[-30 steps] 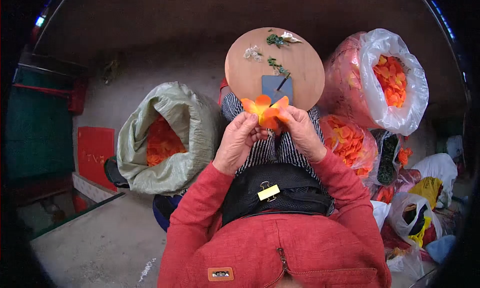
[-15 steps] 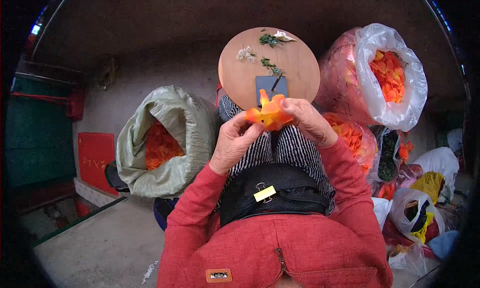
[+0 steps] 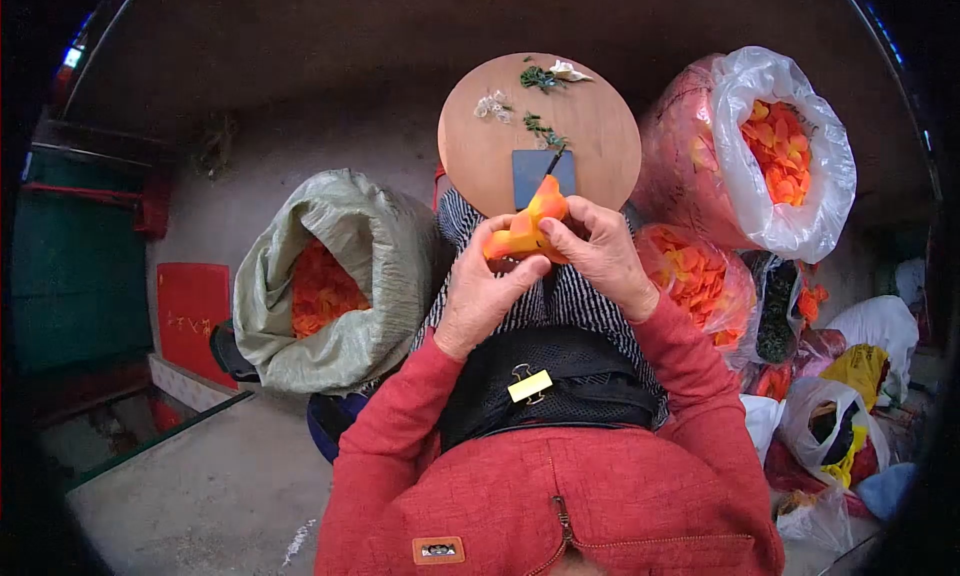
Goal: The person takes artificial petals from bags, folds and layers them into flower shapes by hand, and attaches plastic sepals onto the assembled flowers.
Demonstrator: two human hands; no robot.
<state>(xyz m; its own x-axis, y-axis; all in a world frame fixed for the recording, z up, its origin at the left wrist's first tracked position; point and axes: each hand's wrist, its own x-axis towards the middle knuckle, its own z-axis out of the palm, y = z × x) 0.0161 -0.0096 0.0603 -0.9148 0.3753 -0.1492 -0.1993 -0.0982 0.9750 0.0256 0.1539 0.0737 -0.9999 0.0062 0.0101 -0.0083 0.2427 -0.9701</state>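
An orange and yellow petal piece (image 3: 530, 230) is held between both hands above my lap. My left hand (image 3: 482, 288) grips its left end, thumb below and fingers behind. My right hand (image 3: 607, 254) pinches its right side between thumb and fingers. Just beyond the hands lies a dark blue-grey square block (image 3: 532, 176) with a thin black rod (image 3: 554, 160) rising from it, at the near edge of a round wooden table (image 3: 610, 126). Green pieces (image 3: 540, 78), small whitish pieces (image 3: 494, 106) and a white item (image 3: 570, 71) rest on that table.
An open pale green sack (image 3: 350, 356) of orange petals stands on the left. To the right are a large clear bag (image 3: 735, 126) and a smaller bag (image 3: 695, 281), both with orange petals. More bags, one holding yellow and black items (image 3: 845, 446), lie at the lower right.
The petal piece has been turned and folded between my hands. My left hand has shifted slightly right, and my right thumb now presses on the front of the petals.
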